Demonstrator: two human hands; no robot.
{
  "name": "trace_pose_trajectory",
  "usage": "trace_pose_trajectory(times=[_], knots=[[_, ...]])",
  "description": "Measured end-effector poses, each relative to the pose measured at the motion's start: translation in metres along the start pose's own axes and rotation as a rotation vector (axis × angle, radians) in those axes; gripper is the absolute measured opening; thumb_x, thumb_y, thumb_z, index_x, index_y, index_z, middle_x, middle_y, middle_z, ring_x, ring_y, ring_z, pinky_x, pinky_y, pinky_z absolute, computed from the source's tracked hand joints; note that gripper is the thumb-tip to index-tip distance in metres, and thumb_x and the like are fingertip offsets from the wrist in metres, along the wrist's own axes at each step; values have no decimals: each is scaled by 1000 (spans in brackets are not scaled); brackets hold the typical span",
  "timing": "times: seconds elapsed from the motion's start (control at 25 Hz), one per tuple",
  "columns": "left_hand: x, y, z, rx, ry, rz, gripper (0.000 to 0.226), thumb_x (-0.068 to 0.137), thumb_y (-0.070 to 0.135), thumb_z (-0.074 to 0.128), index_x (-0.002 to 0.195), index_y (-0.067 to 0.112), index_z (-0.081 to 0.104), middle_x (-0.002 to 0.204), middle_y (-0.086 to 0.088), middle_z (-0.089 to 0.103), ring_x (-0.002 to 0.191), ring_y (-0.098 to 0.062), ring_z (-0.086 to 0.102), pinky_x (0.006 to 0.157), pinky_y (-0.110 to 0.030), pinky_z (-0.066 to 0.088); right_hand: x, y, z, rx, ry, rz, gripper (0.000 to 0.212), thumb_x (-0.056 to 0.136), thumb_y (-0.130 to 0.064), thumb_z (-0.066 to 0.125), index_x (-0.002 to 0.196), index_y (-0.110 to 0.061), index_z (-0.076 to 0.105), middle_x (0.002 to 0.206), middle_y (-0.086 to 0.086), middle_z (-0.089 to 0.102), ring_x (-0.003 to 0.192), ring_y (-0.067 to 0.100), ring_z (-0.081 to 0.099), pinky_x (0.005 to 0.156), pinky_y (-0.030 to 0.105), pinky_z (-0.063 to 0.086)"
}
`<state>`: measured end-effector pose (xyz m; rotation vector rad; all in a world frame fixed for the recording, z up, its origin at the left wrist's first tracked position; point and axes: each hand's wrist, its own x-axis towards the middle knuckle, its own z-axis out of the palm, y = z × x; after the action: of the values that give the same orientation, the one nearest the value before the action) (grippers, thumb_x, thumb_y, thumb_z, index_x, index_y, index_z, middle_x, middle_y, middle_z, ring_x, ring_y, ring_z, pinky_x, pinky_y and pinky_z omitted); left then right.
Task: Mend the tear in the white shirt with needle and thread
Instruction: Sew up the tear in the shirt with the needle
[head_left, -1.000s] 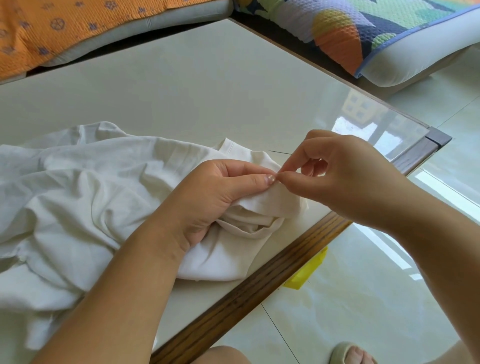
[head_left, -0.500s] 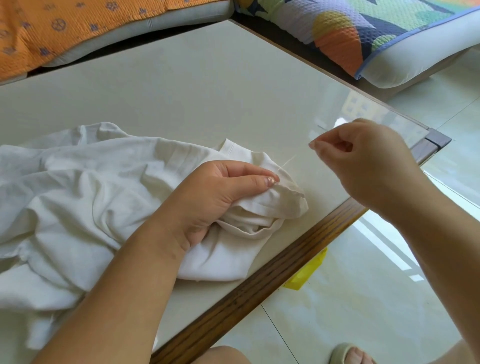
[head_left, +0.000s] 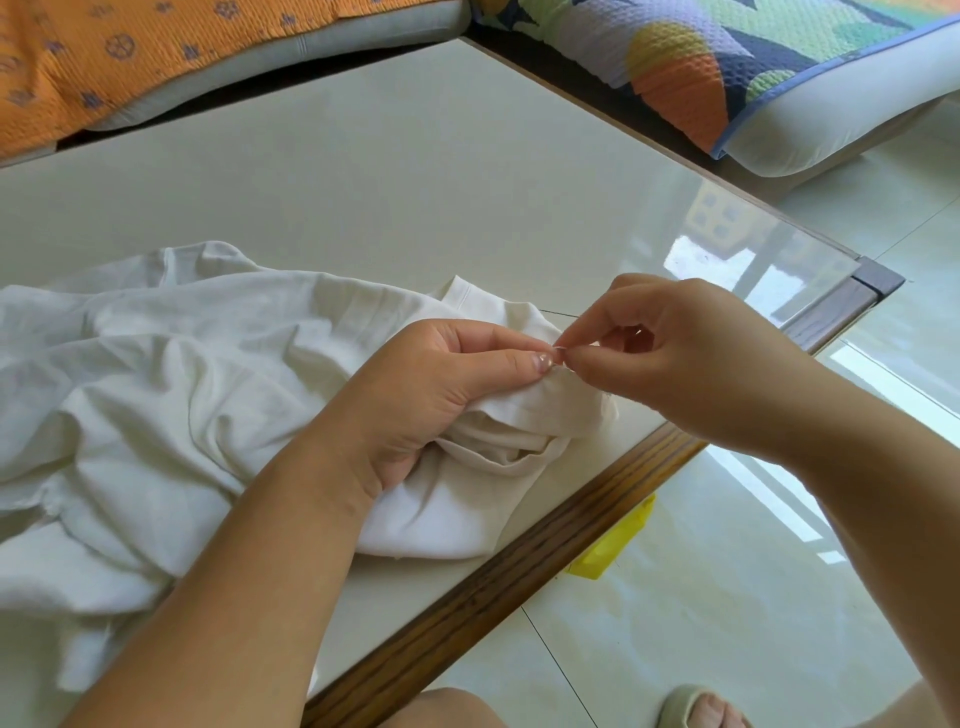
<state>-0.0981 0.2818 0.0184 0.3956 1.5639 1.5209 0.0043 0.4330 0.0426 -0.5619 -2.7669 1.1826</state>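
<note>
With left hand (head_left: 415, 395) clamping a fold of the white shirt (head_left: 208, 374) on the table (head_left: 415, 182) and right hand (head_left: 691, 364) pinching the needle (head_left: 560, 356) at that fold: hold fabric taut, take small bites, pull thread (head_left: 557, 313) gently.

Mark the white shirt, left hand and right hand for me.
white shirt (head_left: 156, 374): head view, rumpled body fabric.
left hand (head_left: 426, 400): head view, back of the hand.
right hand (head_left: 691, 364): head view, back of the hand.
</note>
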Motion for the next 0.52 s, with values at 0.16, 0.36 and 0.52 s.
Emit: trace_pose_trajectory(times=[0.16,0.36,0.52], knots=[[0,0,0,1,17,-9,16,69,16,73,83,12,80,84,-11,77,75,-19,74,63,-26,60,2,3,-2,-27,153,14,12,86,-24,63,79,-29,71,82,-5,59,64,3,49,55,12,38],[-1,0,0,35,15,8,14,67,20,74,79,18,81,84,-4,78,77,-12,74,61,-21,57,7,13,-6,-13,446,137,12,90,-20,60,84,-21,70,87,-2,62,66,8,51,56,18,37],[1,-1,-1,50,19,14,16,67,21,74,80,19,82,86,-4,78,79,-13,74,64,-22,58,6,9,-5,61,453,83,13,91,-21,61,85,-26,70,83,-4,64,62,6,53,54,15,40]])
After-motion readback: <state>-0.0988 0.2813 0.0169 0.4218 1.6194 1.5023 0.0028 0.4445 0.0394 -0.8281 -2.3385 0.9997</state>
